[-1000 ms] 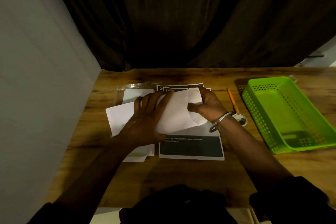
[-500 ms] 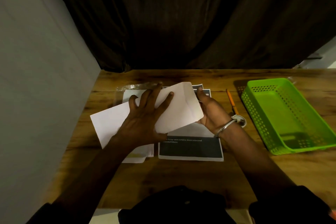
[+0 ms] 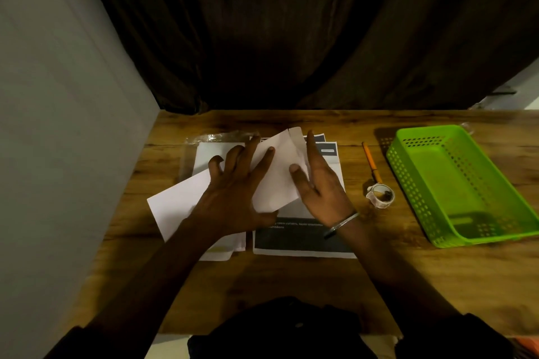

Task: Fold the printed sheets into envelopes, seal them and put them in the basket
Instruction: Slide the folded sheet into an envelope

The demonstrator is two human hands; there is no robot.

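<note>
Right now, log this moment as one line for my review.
stage: folding | left hand: flat on white sheet | right hand: lifting its edge | basket: no envelopes | tape roll, pen: untouched

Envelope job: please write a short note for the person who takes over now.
Left hand presses flat on the white sheet. Right hand holds the folded end of the same sheet, thumb on top.
Printed sheets lie underneath, on the table. Tape roll and pen lie to the right.
Done: fold started only.
Left: finish the fold, seal it, put it in the green basket, which holds nothing.
</note>
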